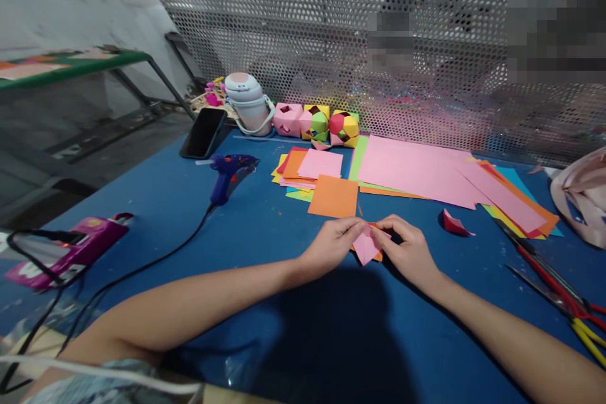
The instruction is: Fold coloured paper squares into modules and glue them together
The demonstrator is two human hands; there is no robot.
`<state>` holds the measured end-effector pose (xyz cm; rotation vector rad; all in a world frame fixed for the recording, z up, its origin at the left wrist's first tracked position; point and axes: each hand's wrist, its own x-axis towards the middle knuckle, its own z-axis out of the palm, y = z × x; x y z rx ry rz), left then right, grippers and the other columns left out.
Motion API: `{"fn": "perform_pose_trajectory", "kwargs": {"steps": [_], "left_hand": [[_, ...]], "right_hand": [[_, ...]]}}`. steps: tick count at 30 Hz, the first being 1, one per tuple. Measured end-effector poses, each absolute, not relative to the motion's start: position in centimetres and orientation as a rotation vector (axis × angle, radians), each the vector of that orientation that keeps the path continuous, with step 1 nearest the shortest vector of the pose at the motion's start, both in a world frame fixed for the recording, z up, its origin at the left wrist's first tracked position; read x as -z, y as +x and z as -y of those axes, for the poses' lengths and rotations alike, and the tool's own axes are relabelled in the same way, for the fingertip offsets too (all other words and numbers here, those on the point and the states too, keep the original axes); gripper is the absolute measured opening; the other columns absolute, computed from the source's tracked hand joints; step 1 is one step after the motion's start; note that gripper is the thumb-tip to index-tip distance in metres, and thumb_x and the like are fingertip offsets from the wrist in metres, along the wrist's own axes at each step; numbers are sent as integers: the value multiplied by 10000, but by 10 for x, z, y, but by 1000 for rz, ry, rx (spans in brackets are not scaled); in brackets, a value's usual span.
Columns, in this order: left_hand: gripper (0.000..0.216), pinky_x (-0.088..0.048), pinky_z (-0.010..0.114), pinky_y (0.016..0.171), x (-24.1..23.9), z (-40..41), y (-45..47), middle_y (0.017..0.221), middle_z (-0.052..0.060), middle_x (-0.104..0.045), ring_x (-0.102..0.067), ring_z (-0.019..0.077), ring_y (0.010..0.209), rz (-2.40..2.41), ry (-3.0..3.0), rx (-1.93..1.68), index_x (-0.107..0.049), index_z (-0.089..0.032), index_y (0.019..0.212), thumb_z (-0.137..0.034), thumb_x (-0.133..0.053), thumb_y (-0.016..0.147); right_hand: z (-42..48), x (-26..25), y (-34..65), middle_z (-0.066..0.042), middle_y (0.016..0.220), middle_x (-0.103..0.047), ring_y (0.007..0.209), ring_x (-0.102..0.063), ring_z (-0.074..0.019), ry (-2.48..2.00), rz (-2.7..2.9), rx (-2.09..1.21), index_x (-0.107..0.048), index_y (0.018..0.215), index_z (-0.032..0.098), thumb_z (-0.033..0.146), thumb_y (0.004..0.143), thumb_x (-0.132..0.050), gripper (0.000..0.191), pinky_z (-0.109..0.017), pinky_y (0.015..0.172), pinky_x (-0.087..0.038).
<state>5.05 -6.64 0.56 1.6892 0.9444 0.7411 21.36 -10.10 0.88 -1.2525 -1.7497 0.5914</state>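
My left hand [332,243] and my right hand [408,247] meet over the blue table [265,221], both pinching a small folded piece of pink and orange paper [365,247]. The fingers of each hand are closed on its edges. Just beyond the hands lies an orange paper square [334,196]. A small folded red and pink piece [453,223] sits to the right of my right hand.
Stacks of coloured paper [307,170] and large pink sheets [416,170] lie behind. Paper cubes [316,121] line the mesh wall beside a flask [249,104] and phone [204,132]. A blue glue gun [230,172] lies at left, scissors [553,284] at right.
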Motion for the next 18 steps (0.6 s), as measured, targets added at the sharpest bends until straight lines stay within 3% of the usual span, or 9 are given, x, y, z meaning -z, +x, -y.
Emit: {"fn": "perform_pose_trajectory", "kwargs": {"steps": [10,14,18], "left_hand": [[221,-443,236,706,-10,71,56,816,36,-647,-577,150,762,-853,1359,-753,-626,-117,894,-272,-579,744],[129,-420,215,619,-10,71,57,660,-7,-585,-534,114,636,-930,1330,-819,-615,-118,747,-238,-590,710],[77,-391,198,567,-14,69,54,624,-24,-552,-500,97,592,-937,1335,-875,-596,-122,717,-192,-576,691]], "right_hand": [[101,-9,213,1,636,-543,570,-485,-115,-1235,1755,-475,-559,670,172,195,815,-526,150,-246,543,-380],[101,-10,210,0,642,-545,587,-494,-120,-1238,1749,-517,-569,687,173,235,834,-513,169,-247,562,-390],[100,-13,206,-18,739,-591,668,-529,-140,-1288,1764,-554,-603,793,173,302,813,-545,143,-251,611,-415]]}}
